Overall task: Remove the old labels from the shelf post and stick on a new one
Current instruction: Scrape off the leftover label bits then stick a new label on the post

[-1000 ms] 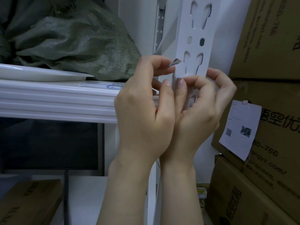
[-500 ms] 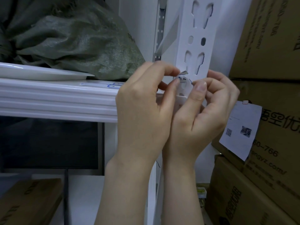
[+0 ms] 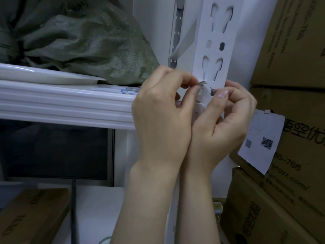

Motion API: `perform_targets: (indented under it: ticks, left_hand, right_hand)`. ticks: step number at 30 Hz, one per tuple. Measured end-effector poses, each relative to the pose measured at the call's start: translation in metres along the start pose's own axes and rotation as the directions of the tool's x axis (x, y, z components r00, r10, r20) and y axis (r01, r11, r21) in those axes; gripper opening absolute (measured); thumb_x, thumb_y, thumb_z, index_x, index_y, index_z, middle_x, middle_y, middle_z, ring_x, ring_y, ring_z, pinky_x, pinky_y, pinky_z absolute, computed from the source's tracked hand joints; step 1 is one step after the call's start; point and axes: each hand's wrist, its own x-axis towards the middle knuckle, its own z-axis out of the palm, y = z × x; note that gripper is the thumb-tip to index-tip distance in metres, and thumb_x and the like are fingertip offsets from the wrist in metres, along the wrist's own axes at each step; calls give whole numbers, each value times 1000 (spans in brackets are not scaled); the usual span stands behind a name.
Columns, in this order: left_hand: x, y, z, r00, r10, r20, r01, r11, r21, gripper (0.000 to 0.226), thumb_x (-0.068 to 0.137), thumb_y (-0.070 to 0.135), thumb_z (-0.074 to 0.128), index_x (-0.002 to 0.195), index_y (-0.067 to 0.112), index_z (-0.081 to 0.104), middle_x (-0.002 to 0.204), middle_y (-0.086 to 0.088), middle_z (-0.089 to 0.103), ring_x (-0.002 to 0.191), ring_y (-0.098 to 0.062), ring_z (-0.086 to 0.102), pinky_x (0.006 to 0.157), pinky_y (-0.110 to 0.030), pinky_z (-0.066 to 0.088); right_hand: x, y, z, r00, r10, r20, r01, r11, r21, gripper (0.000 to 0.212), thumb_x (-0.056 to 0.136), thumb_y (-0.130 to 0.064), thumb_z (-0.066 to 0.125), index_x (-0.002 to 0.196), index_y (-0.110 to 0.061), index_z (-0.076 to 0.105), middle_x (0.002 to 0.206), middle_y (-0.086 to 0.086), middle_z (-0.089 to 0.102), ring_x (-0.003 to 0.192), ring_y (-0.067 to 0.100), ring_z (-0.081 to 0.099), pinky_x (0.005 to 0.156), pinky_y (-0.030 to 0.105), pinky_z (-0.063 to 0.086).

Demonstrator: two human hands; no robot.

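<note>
A white slotted shelf post (image 3: pixel 218 32) rises in the middle of the view. My left hand (image 3: pixel 161 117) pinches a small peeled scrap of label (image 3: pixel 202 83) between thumb and forefinger, right against the post's left edge. My right hand (image 3: pixel 226 120) curls beside the post with its thumb tip near a dark hole in the post. Whether it holds anything I cannot tell. The post's face between my hands is partly hidden.
A white shelf beam (image 3: pixel 66 106) runs left from the post, with a green woven sack (image 3: pixel 84 41) and a white plate (image 3: pixel 44 76) on top. Stacked cardboard boxes (image 3: pixel 292 50) fill the right side; a white paper slip (image 3: pixel 262 141) hangs on one.
My left hand's pinch on the label scrap dropped from higher on the post to the level of the small holes. My right thumb shifted up beside it.
</note>
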Motion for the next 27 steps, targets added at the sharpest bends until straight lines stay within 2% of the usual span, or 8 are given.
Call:
perform_targets:
  ticks: [4, 11, 15, 16, 19, 21, 23, 27]
  left_hand:
    - [0, 1, 0, 1000, -14, 20, 13, 1000, 10, 6, 87, 18, 65, 83, 14, 66, 83, 6, 61, 77, -14, 58, 64, -37, 48]
    - [1, -1, -5, 993, 13, 116, -20, 998, 67, 9, 89, 22, 61, 84, 15, 63, 83, 8, 58, 77, -12, 55, 66, -36, 47]
    - [4, 1, -15, 973, -2, 230, 20, 997, -77, 7, 88, 20, 65, 85, 14, 64, 80, 10, 58, 75, -11, 58, 65, -34, 49]
    - [6, 2, -17, 968, -15, 251, 47, 992, -121, 6, 89, 19, 64, 86, 14, 64, 81, 9, 60, 76, -11, 60, 65, -32, 50]
    - [9, 5, -22, 964, -85, 252, 137, 971, -198, 4, 89, 19, 64, 89, 15, 65, 82, 7, 64, 77, -7, 62, 67, -20, 50]
    - [9, 6, -22, 958, -115, 264, 173, 963, -209, 4, 90, 19, 63, 89, 16, 66, 82, 7, 64, 76, -6, 62, 66, -18, 49]
    - [9, 5, -22, 946, -111, 305, 175, 965, -193, 7, 90, 20, 61, 91, 16, 66, 83, 6, 65, 78, -8, 62, 68, -24, 51]
    - [9, 5, -24, 928, -103, 357, 186, 961, -206, 12, 91, 23, 55, 93, 18, 66, 85, 5, 65, 79, -9, 63, 70, -31, 53]
  right_hand:
    - [0, 0, 0, 1000, 28, -4, -28, 1000, -6, 23, 97, -12, 47, 89, 5, 60, 103, 9, 59, 97, 23, 61, 74, 44, 53]
    - [-1, -5, -1, 998, 52, 41, -53, 998, 18, 22, 95, -13, 48, 87, 3, 60, 105, 0, 55, 103, 23, 60, 75, 41, 54]
    - [-3, -10, -3, 994, 82, 77, -85, 996, 37, 19, 92, -13, 51, 84, 1, 61, 110, 13, 57, 103, 18, 59, 78, 20, 47]
    - [-4, -10, -3, 992, 91, 87, -96, 994, 60, 19, 92, -15, 52, 83, 0, 60, 111, 13, 57, 104, 19, 59, 79, 19, 47]
    - [-6, -9, -6, 980, 154, 124, -173, 971, 167, 12, 90, -16, 53, 85, -7, 59, 115, 10, 54, 110, 27, 58, 84, 45, 53]
    - [-5, -8, -8, 970, 183, 159, -215, 952, 219, 6, 89, -11, 54, 87, -9, 59, 121, 12, 52, 118, 28, 54, 91, 54, 49]
    - [-3, -9, -9, 963, 186, 196, -232, 940, 250, 5, 87, -7, 54, 87, -8, 59, 129, 16, 50, 125, 25, 51, 98, 53, 46]
    - [-5, -18, -10, 959, 142, 244, -209, 938, 277, 11, 85, -1, 53, 85, -11, 58, 140, 18, 43, 135, 22, 43, 111, 40, 38]
